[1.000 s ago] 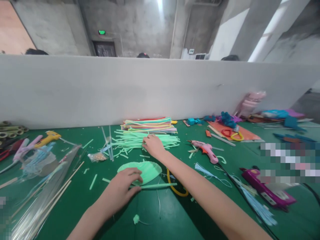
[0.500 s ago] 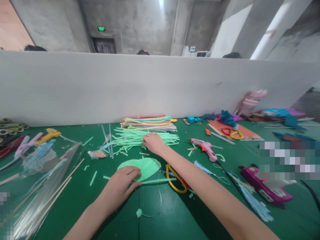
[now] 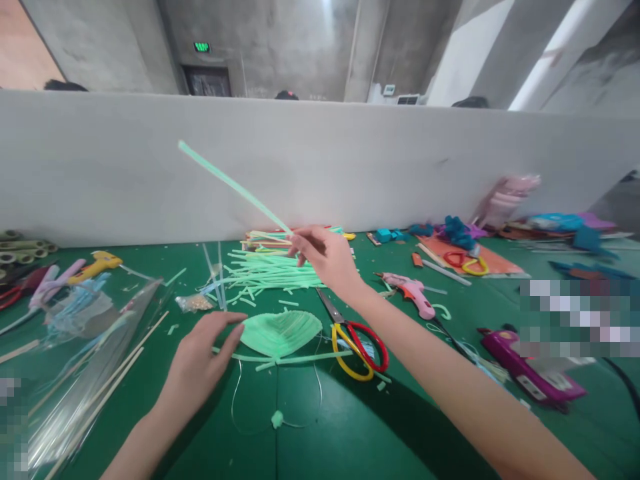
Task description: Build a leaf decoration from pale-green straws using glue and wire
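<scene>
In the head view my right hand (image 3: 330, 260) pinches one end of a mint-green pipe cleaner (image 3: 235, 187), which slants up to the left in front of the partition. My left hand (image 3: 205, 343) is open, thumb and fingers apart, at the left edge of a leaf-shaped green piece (image 3: 283, 333) made of pipe cleaners. Whether it touches that edge I cannot tell. Green stems stick out sideways from the base of the leaf. Behind it lies a loose pile of green pipe cleaners (image 3: 265, 270). Red-and-yellow-handled scissors (image 3: 353, 340) lie under my right forearm.
A grey partition (image 3: 150, 167) closes off the table's back. On the right are a pink glue gun (image 3: 413, 293), a magenta tool (image 3: 530, 370) and an orange sheet (image 3: 500, 263). A yellow glue gun (image 3: 103, 265) and thin sticks (image 3: 107, 393) lie left. Thin wire curves below the leaf.
My right hand has lifted a green pipe cleaner from the pile and raised it. My left hand has moved left, off the leaf's middle to its edge, uncovering its base.
</scene>
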A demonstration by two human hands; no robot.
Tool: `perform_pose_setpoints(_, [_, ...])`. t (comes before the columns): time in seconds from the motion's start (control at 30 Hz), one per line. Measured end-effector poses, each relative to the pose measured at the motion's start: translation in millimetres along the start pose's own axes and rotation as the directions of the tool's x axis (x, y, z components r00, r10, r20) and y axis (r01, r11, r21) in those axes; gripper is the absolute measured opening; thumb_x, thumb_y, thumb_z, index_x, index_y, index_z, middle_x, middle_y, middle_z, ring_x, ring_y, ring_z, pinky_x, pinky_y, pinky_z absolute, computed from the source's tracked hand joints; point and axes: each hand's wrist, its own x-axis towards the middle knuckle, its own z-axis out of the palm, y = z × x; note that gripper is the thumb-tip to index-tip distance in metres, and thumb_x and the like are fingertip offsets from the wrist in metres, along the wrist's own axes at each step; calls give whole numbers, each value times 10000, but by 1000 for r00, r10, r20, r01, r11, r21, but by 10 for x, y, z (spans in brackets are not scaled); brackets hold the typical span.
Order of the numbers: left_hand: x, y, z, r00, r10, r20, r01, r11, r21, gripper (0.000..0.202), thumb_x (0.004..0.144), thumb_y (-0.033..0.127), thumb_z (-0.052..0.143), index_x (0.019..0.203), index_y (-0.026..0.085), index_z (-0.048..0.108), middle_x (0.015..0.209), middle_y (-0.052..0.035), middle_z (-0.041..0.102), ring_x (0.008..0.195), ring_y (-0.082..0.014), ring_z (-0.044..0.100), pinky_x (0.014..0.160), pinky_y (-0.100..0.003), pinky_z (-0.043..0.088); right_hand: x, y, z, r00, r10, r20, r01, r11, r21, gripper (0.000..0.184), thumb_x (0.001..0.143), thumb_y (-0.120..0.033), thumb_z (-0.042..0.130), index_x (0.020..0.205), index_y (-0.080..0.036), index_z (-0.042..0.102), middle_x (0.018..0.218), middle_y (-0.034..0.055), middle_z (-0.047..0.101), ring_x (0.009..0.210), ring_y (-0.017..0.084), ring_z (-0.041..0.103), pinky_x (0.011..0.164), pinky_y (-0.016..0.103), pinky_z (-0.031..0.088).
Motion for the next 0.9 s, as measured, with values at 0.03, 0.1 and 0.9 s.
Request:
perform_pose_setpoints(0.03, [-2, 13, -42, 999, -48, 9, 48, 999, -20, 277, 906, 418, 462, 1012, 249, 654, 1039, -45, 686, 936, -210, 636, 585, -249, 518, -104, -107, -41, 995, 33, 90, -32, 999, -12, 327, 953, -418, 432, 1042, -171, 626, 801, 20, 680, 557, 99, 579, 569, 222, 435])
perform_pose_setpoints(0.1, [-19, 34, -93, 994, -107, 10, 107, 993, -52, 286, 886, 450, 487, 939, 244, 679, 960, -31, 707, 846, -195, 647, 558, -238, 492, -354, -283, -152, 935, 98, 342, -58, 991, -124, 272, 943, -376, 469, 959, -187, 664, 755, 1, 678, 545, 96, 554, 539, 215, 395])
perform_pose_setpoints(0.9, [-165, 213, -22, 864, 271, 423, -263, 962, -79, 187, 901, 357, 510, 942, 300, 684, 1130, -43, 563, 1089, -233, 497, 944, -428, 422, -1268, -396, -920, 703, 564, 432, -148, 711, -687, 267, 902, -325, 482, 804, -242, 716, 822, 50, 695, 750, 200, 626, 681, 289, 441])
